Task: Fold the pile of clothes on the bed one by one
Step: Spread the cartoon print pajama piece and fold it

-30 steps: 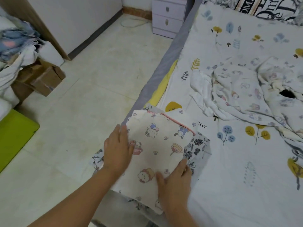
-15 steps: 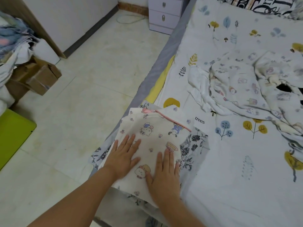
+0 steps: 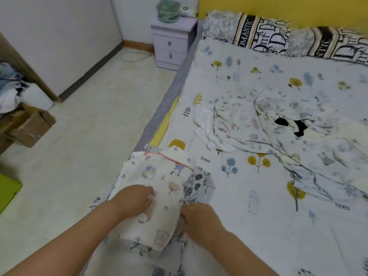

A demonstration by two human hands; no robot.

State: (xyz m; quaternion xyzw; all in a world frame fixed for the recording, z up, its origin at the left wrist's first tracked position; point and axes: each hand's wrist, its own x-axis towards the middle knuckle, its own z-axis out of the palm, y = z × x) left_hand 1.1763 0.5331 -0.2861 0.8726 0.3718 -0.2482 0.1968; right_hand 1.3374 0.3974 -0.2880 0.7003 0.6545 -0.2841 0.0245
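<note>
Both hands, flat 0.5 s ago, now curled: left hand [image 3: 135, 198] and right hand [image 3: 199, 218] gripping folded garment [image 3: 159, 176].

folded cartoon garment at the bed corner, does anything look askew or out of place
Slightly. The cream cartoon-print folded garment sits skewed on the grey floral-print folded cloth beneath, whose edges stick out right and below, and the stack overhangs the bed's corner. Both hands rest on it. Unfolded pale printed clothes lie crumpled further up the bed.
</note>
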